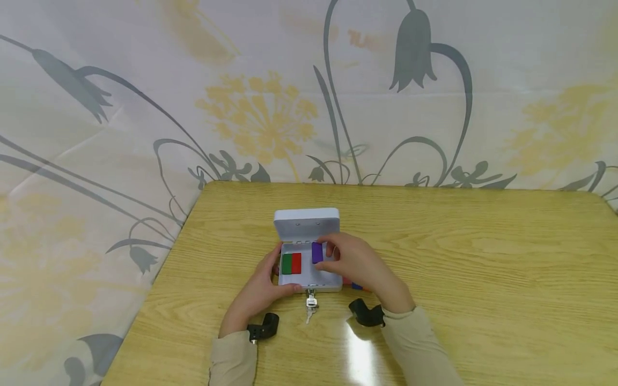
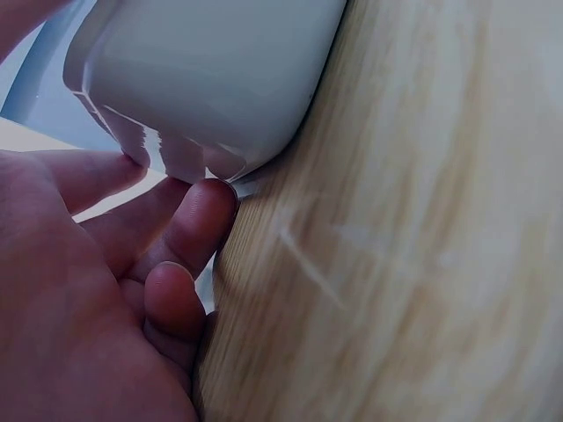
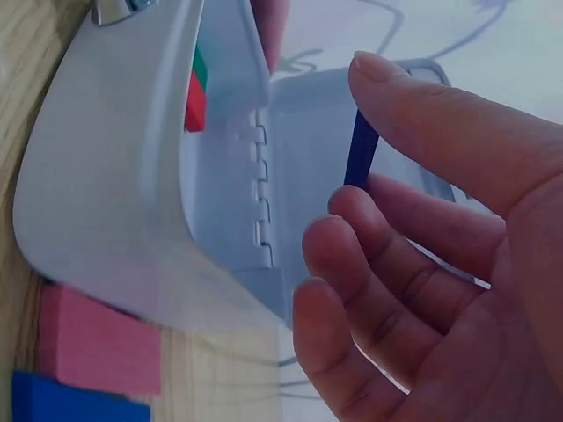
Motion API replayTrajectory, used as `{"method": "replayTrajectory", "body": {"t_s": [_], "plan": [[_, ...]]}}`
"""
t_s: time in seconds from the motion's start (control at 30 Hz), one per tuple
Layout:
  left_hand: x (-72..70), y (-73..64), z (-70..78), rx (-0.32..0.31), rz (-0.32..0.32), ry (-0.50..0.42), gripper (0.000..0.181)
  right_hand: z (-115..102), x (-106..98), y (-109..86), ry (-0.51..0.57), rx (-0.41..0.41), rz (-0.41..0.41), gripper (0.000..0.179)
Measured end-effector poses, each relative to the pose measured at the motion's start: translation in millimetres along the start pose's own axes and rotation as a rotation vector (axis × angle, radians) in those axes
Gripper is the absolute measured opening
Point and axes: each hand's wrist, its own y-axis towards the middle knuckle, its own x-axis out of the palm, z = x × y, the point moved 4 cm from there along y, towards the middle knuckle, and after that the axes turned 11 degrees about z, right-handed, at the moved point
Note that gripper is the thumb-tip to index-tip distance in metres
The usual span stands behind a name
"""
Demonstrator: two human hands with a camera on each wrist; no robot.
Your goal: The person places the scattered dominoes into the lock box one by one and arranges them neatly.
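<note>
A white metal cash box (image 1: 307, 214) stands on the table with its lid raised. Inside, toward its left end, a green block (image 1: 287, 264) and a red block (image 1: 296, 263) lie side by side. My left hand (image 1: 260, 281) grips the box at its left side, thumb along the front edge and fingers against the side wall. Over the box's right half, my right hand (image 1: 359, 262) pinches a purple block (image 1: 316, 253) between thumb and fingertips. In the right wrist view this block (image 3: 359, 149) appears dark, seen edge-on.
Keys (image 1: 311, 304) hang from the lock at the box's front. Beside the box's right end lie a pink block (image 3: 97, 343) and a blue block (image 3: 75, 400), partly hidden by my right hand in the head view. A patterned cloth (image 1: 270, 118) rises behind the wooden table (image 1: 473, 257).
</note>
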Motion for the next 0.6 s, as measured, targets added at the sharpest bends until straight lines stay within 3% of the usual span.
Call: {"method": "replayTrajectory", "body": {"t_s": [0.33,0.6], "plan": [[-1.3,-1.9,0.6,0.004,-0.005,0.010,0.099,-1,16,3.5,0.015,-0.013,0.000,0.045],[-0.6,-1.0,1.6,0.005,-0.010,0.003,0.098,1,26,4.7,-0.083,-0.015,0.008,0.045]]}}
